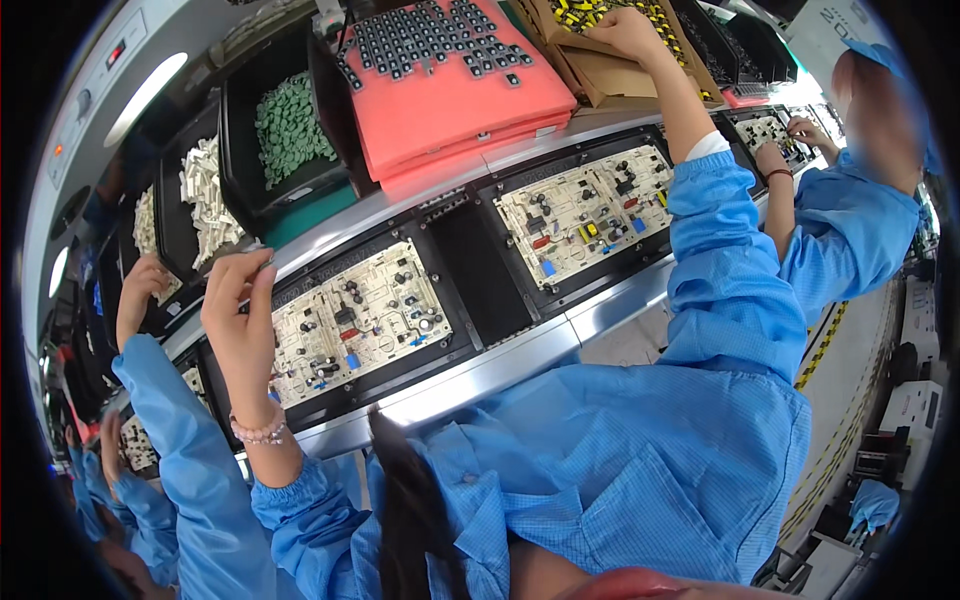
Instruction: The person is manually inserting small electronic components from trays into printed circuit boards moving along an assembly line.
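Note:
My left hand (243, 310), with a beaded bracelet at the wrist, is raised over the left circuit board (365, 315). Its thumb and fingers pinch a small silvery part (256, 246), too small to name. Farther off, my right hand (632, 36) reaches into a cardboard box (610, 82). The fingers are bent together among small yellow-and-black components (580, 14); what they grip, if anything, is hidden. Below my right arm, another cream circuit board (560, 225) sits in a black carrier, fitted with black, red, blue and yellow parts.
Pink foam sheets (450, 120) bear rows of black components. Black bins hold green parts (290, 125) and white parts (203, 190). A metal rail (430, 392) runs along the near side. Other people's hands work at the left (143, 288) and right (773, 160).

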{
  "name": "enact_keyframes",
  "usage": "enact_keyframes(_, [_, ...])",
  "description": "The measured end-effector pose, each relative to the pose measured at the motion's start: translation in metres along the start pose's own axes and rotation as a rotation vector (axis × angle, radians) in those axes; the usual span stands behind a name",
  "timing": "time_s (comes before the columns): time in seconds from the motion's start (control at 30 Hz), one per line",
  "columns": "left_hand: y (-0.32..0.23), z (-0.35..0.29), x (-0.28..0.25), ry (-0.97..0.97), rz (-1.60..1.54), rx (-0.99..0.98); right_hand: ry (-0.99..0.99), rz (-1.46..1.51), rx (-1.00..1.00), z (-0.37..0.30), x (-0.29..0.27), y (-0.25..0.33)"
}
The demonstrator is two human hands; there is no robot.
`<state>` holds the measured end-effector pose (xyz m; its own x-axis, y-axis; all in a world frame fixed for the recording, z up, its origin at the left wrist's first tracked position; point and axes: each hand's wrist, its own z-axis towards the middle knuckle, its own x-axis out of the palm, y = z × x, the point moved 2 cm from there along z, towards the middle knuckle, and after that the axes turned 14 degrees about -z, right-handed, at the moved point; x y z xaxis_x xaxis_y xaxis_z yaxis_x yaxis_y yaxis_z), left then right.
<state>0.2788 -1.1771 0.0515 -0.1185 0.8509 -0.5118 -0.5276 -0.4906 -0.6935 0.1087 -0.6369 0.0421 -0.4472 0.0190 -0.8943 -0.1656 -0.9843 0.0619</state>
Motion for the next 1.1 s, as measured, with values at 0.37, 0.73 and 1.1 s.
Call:
enact_keyframes(0.37, [0.015, -0.036, -0.028, -0.026, -0.027, -0.151, 0.25, 1.554, 0.055, -0.008, 0.028, -0.021])
enact_keyframes(0.73, [0.02, -0.05, -0.029, -0.012, -0.09, -0.148, 0.422, 1.619, -0.247, -0.071, -0.042, 0.111])
enact_keyframes(1.1, [0.025, -0.069, -0.031, 0.022, -0.084, -0.132, 0.892, 1.312, -0.569, -0.167, -0.043, 0.231])
